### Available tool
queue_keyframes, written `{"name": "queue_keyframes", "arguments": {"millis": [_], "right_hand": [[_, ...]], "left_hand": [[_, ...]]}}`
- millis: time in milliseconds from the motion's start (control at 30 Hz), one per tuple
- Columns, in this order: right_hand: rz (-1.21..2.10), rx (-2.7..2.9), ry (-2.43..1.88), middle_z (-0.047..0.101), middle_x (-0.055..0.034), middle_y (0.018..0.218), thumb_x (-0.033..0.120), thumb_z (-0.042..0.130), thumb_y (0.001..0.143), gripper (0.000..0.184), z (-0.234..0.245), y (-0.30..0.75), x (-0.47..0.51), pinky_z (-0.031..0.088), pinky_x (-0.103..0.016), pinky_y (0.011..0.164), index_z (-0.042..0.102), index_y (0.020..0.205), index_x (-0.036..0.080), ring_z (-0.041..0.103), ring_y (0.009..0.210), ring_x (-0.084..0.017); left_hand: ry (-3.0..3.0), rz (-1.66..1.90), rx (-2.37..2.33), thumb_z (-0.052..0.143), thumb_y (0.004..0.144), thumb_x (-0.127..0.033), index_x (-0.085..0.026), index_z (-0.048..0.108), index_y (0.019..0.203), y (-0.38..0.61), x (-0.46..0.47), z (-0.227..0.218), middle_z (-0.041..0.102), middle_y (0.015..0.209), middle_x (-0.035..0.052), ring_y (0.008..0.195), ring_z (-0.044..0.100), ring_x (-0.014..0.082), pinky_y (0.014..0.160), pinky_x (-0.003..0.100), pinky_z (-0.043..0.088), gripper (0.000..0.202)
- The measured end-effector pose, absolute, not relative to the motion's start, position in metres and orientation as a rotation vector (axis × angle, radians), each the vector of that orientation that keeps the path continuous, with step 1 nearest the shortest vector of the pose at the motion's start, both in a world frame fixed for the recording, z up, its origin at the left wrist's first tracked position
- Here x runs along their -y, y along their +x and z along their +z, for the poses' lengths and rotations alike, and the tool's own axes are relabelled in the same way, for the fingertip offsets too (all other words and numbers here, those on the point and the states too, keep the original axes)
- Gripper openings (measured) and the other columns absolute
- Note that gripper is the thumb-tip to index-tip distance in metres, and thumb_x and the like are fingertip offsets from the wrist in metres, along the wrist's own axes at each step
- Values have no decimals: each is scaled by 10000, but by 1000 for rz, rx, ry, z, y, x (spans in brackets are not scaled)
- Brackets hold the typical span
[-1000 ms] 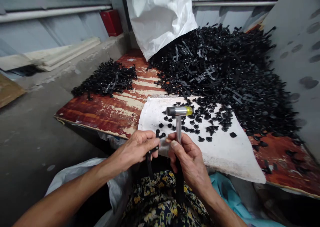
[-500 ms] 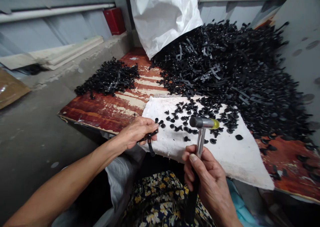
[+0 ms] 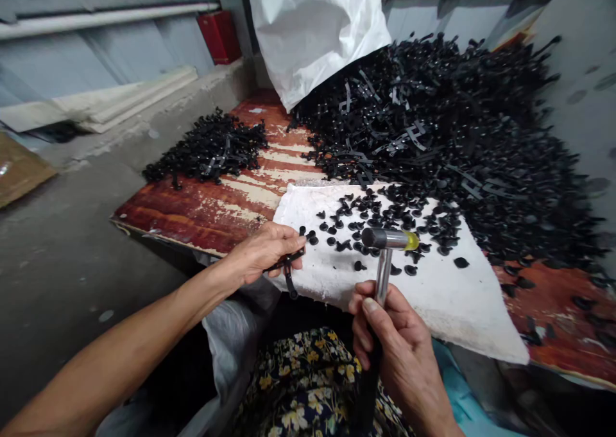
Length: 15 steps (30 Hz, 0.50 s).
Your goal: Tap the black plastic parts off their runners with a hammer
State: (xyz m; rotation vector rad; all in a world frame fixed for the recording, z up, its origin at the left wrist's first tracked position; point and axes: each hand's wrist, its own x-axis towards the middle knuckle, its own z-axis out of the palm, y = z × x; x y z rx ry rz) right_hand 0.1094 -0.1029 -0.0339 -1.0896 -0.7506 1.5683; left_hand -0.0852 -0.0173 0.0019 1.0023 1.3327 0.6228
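Note:
My left hand (image 3: 264, 255) grips a black plastic runner (image 3: 287, 265) with a short piece hanging below it, just over the near edge of a white padded sheet (image 3: 428, 302). My right hand (image 3: 392, 341) is closed around the black handle of a small hammer (image 3: 385, 239), whose steel head has a yellow tip. The hammer stands upright, its head above the sheet and to the right of my left hand. Several small black plastic knobs (image 3: 366, 222) lie scattered on the sheet.
A large heap of black plastic pieces (image 3: 433, 129) spreads behind the sheet, spilling from a white woven sack (image 3: 312, 33). A smaller heap (image 3: 206, 148) lies on the worn red wooden board (image 3: 192, 222). Concrete (image 3: 72, 231) lies to the left.
Since the oldest frame, the hammer and my right hand have moved right, away from my left hand. Between the last two frames, little has changed.

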Motion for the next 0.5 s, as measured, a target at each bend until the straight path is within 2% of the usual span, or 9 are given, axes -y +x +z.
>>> {"name": "queue_keyframes", "arguments": {"millis": [167, 500], "right_hand": [[1553, 753, -1076, 583, 38, 730, 452, 738, 771, 295, -37, 109, 104, 379, -126, 299, 623, 905, 215, 402, 393, -21], [1581, 725, -1106, 589, 38, 698, 477, 781, 713, 358, -34, 109, 102, 388, -134, 295, 618, 877, 204, 412, 399, -30]], "left_hand": [[993, 607, -1347, 617, 782, -264, -112, 572, 602, -85, 16, 2, 585, 494, 14, 326, 405, 39, 290, 137, 227, 240], [1015, 592, -1359, 558, 830, -203, -104, 575, 594, -83, 16, 5, 581, 485, 15, 322, 401, 37, 289, 134, 231, 257]]}}
